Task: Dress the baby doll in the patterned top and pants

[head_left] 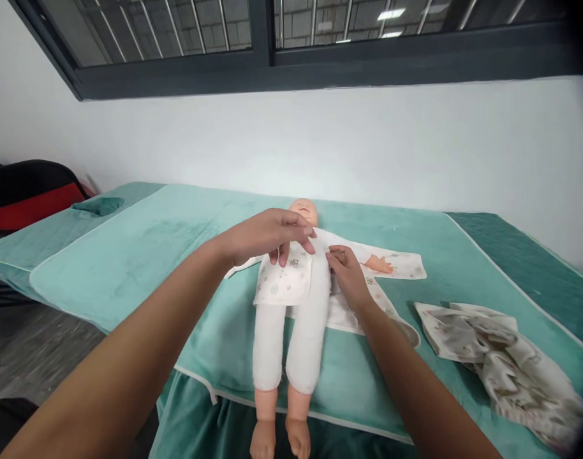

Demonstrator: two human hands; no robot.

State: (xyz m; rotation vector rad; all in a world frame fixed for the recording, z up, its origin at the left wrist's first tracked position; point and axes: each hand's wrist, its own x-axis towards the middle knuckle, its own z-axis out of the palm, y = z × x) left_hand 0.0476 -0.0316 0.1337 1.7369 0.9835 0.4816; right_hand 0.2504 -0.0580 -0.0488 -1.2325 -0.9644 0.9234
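Observation:
A baby doll (307, 357) lies on its back, feet toward me, in white trousers. Under it is spread a white printed baby shirt (282, 280), one front panel folded over the belly on the left. The right-hand sleeve (409, 266) stretches out flat, with the doll's hand (379, 264) lying over it. My left hand (284, 234) is above the doll's chest, fingers apart and bent, holding nothing. At the doll's side on the right, my right hand (345, 268) has its fingertips pinched on the shirt's edge. Part of the doll's upper body is hidden by my left hand.
A crumpled light-coloured patterned cloth (502, 363) lies at the right. Beneath everything is a green padded cover (143, 255) with white piping. A white wall (224, 146) and a dark window frame (320, 70) stand behind. A black and red item (33, 204) is at the far left.

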